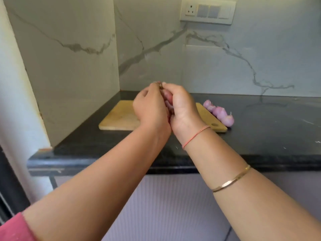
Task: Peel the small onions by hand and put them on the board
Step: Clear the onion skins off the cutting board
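Marbled wall panels (225, 58) are seen behind the board, with a switch plate (207, 11) set high above its right end. Under the board a black stone countertop (260, 133) is spread. The wooden board (119, 117) itself is laid flat near the corner, and its visible part is bare.

Above the middle of the board the left hand (149, 108) and the right hand (182, 108) are raised and brought together, wrists touching. Both are curled round the held onion (167, 98), which is seen as a pinkish strip between the palms. The fingertips of both hands meet at the top, where something small and dark is pinched. Whether it is skin or the onion's tip cannot be told.

Along the board's right edge a row of small onions (218, 112) is lined up. They appear to be on the stone just beside the wood, not on it. Their pale, smooth look suggests peeled ones, though this is not certain.

The held onion is judged to be light and firm, with dry, papery skin that tears easily. Once bared, it can be expected to be slippery. It is best cupped in one palm while the loose skin is pinched at the tip and drawn downward.
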A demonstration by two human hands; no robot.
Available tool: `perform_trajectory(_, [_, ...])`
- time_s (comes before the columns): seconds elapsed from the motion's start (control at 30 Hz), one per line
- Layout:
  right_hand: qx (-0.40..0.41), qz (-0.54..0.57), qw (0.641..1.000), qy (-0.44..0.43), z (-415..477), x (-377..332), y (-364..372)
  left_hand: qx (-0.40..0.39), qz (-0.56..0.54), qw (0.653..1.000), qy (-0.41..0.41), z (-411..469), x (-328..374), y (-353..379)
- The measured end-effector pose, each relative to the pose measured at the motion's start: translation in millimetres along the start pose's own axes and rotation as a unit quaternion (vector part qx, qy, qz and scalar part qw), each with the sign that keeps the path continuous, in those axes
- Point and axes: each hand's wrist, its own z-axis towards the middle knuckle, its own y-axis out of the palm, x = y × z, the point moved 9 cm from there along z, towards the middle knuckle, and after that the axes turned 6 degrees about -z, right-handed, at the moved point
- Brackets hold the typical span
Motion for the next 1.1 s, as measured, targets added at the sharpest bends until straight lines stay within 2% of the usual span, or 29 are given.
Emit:
perform_trajectory(0.17, [0.015,0.045,0.997,-0.065,-74,-15,-46,-0.040,-0.012,0.999,0.009,-75,-16,-4])
perform_trajectory(0.23, [-0.004,0.077,0.994,-0.073,-97,-11,-62,-0.053,-0.015,0.998,0.003,-104,-29,-10])
perform_trajectory(0.37, [-0.006,0.069,0.997,-0.032,-124,13,-107,-0.086,-0.010,0.996,-0.006,-153,-56,-18])
perform_trajectory(0.53, [0.070,0.080,0.994,0.001,-158,44,-185,-0.106,0.052,0.990,-0.080,-201,-119,-31])
perform_trajectory(0.63, [0.129,0.105,0.985,0.047,-176,73,-249,-0.107,0.119,0.975,-0.152,-233,-180,-44])
perform_trajectory(0.87, [0.291,0.210,0.923,0.141,-226,129,-387,-0.133,0.276,0.902,-0.303,-306,-320,-72])
perform_trajectory(1.0, [0.383,0.253,0.877,0.143,-263,146,-468,-0.175,0.374,0.833,-0.368,-359,-396,-80])
perform_trajectory(1.1, [0.472,0.289,0.823,0.129,-294,159,-522,-0.197,0.409,0.769,-0.451,-398,-442,-85])
